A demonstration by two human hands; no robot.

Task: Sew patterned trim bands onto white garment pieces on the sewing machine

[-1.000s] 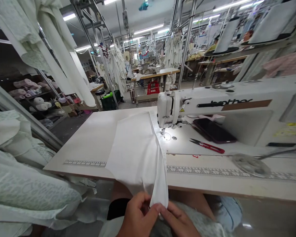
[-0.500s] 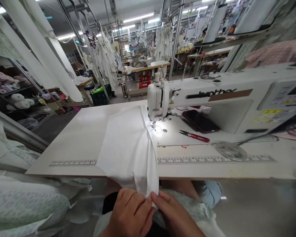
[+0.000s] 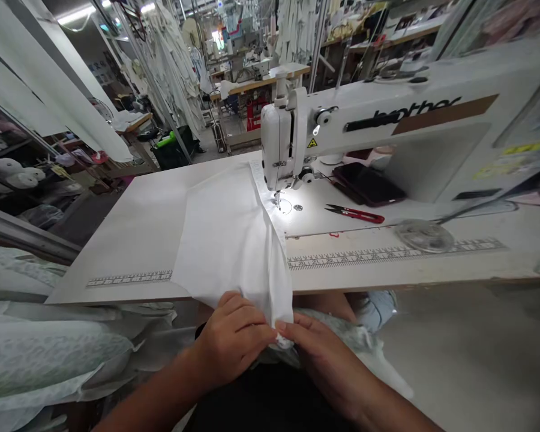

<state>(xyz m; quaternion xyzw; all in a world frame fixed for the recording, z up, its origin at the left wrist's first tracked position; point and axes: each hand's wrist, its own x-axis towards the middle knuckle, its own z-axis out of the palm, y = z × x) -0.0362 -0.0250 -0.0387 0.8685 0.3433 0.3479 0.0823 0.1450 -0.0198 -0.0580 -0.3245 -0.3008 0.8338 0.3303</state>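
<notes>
A white cloth (image 3: 225, 228) lies over the front edge of the sewing table, its right edge running up to the needle area of a white sewing machine (image 3: 282, 144). My left hand (image 3: 236, 336) is closed on the near end of the cloth, below the table edge. Right beside it, my right hand (image 3: 312, 342) pinches the cloth's lower right corner between thumb and fingers. The machine's lamp lights the needle plate (image 3: 288, 207).
Red-handled thread snips (image 3: 355, 214), a dark phone (image 3: 369, 183) and a clear round disc (image 3: 424, 235) lie right of the needle. A ruler strip (image 3: 342, 258) runs along the table front. Pale patterned fabric (image 3: 49, 354) hangs at the left.
The view has tilted down and come closer to the table. Both hands still hold the cloth's near end, and more of both forearms shows.
</notes>
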